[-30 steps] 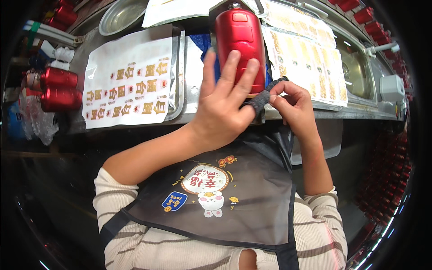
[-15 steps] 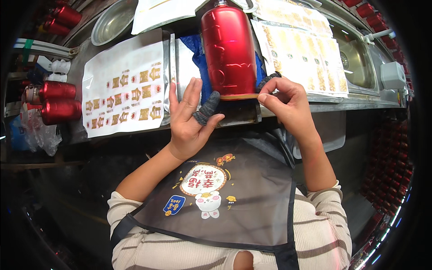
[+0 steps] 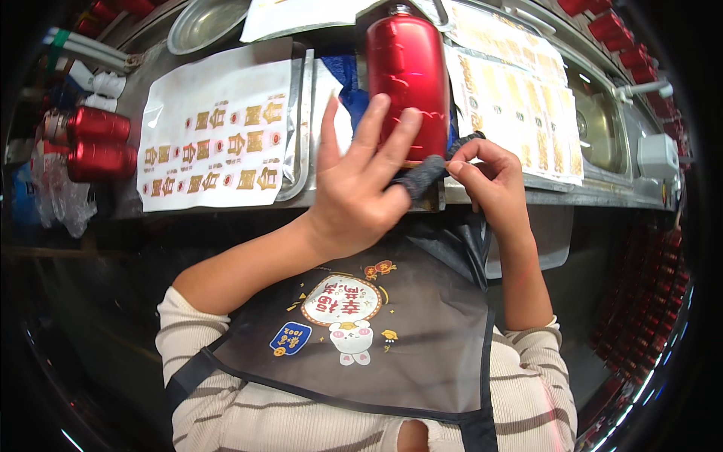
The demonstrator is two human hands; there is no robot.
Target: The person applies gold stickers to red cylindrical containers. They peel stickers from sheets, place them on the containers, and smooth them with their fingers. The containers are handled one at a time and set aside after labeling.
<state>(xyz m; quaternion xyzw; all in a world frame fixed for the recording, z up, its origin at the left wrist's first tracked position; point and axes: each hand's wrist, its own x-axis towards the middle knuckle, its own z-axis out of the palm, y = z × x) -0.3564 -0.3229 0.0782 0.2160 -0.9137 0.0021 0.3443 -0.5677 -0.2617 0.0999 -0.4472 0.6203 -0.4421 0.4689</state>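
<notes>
A shiny red bottle (image 3: 407,64) with raised patterns lies on a blue cloth (image 3: 348,75), its neck away from me and its base toward me. A narrow gold-tan strip (image 3: 411,163) runs along the base edge, mostly covered by my fingers. My left hand (image 3: 358,184) is open, fingers spread over the bottle's near left side. Its index finger, in a dark grey finger sleeve (image 3: 425,177), presses at the base edge. At the base's right corner my right hand (image 3: 493,173) pinches the strip's end between thumb and index finger; another dark sleeve shows behind.
To the left lies a white sheet (image 3: 169,120) of gold stickers on a metal tray (image 3: 301,151). More gold sticker sheets (image 3: 520,113) lie right, before a sink (image 3: 602,128). Red bottles (image 3: 102,162) stand far left, near a metal bowl (image 3: 203,30). The counter's front edge runs below my hands.
My left hand has moved right and over the bottle, its sleeved finger sliding along the base edge to near my right fingertips. The right hand keeps its pinch. The whole view has shifted slightly.
</notes>
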